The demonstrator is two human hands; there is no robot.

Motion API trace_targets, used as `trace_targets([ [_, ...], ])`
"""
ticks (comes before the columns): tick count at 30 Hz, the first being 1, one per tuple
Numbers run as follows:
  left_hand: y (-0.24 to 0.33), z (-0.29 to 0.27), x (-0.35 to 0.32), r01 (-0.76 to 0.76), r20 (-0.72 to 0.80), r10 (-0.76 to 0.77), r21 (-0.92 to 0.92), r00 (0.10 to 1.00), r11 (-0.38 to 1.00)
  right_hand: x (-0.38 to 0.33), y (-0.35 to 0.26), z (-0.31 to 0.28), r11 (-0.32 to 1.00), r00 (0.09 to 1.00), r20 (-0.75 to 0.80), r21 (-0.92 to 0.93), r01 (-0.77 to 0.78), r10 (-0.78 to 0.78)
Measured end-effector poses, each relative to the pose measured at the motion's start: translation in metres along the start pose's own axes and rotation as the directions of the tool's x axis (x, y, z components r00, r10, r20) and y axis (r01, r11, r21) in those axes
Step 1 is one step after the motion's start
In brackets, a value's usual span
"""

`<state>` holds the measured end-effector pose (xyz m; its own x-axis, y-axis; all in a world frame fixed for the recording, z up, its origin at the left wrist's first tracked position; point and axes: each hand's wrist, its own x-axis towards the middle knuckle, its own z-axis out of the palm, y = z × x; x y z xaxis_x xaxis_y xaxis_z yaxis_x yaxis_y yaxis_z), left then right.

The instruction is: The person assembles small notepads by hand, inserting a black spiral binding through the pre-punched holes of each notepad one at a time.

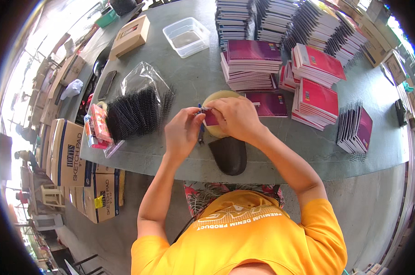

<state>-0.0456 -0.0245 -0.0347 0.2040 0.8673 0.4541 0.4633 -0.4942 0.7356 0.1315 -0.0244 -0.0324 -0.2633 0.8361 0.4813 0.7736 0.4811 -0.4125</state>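
Both of my hands meet over the near middle of the table, at the edge of a small dark-red notebook (210,118) mostly hidden by my fingers. My left hand (181,130) is closed in a pinch on a short dark spiral coil (204,110) at the notebook's edge. From the other side, my right hand (238,117) grips the notebook. Beneath them lies a round cream disc (219,95). Blue-handled pliers (201,132) rest beside my left fingertips. A black rounded pad (229,156) sits just nearer to me. Right of my right hand lies a purple notebook (272,105).
Left, many black spiral coils (133,113) lie by a clear plastic bag (143,75). Purple notebooks (253,51) and red notebooks (317,98) stand stacked at right; coil-bound ones (355,128) lie farther right. A clear plastic tub (186,39) and a cardboard box (130,35) are at the back.
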Motion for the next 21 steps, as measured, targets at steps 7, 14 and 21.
trace_targets([
  [7, 0.0, 0.003, -0.007, 0.094, 0.019, -0.094, 0.014, 0.995, 0.995, -0.001, 0.001, -0.007, 0.997, 1.0, 0.031, 0.073, -0.001, -0.001],
  [14, -0.007, 0.01, 0.002, -0.078, -0.119, 0.088, 0.084, 0.989, 0.993, -0.002, 0.001, -0.008, 0.999, 0.997, 0.082, 0.043, -0.01, 0.006],
  [21, -0.009, -0.011, 0.011, 0.167, 0.259, -0.163, 0.01, 0.952, 0.986, -0.009, 0.004, -0.019, 0.998, 0.997, 0.035, 0.014, 0.061, -0.062],
])
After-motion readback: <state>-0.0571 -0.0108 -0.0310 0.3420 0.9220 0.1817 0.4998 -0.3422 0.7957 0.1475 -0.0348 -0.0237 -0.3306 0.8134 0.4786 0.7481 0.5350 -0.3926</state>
